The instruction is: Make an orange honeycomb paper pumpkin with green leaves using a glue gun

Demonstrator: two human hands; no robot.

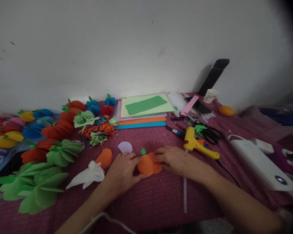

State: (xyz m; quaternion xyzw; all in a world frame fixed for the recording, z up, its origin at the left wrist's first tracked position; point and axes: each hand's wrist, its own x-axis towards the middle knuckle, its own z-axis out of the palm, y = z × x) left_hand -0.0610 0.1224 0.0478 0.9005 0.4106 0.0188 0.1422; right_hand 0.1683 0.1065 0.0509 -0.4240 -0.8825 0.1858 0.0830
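An orange paper piece (149, 165), folded down its middle, lies between my two hands near the front of the table. My left hand (122, 169) holds its left edge, thumb low and fingers above. The fingertips of my right hand (177, 159) grip the right edge. A small green paper leaf (143, 151) stands at its upper edge. Just beyond my left hand is a lilac paper round (125, 147). Orange paper rounds (104, 158) and a crumpled white tissue (89, 174) lie to its left. Beyond my right forearm rests a yellow glue gun (200, 146).
Finished paper pumpkins (58, 130) crowd the left side, beside shredded paper (99, 128). Coloured sheets (146, 107) are stacked by the wall. Black scissors (212, 134), a paper cup (210, 96), an orange fruit (226, 110) and a white power bank (261, 162) occupy the right.
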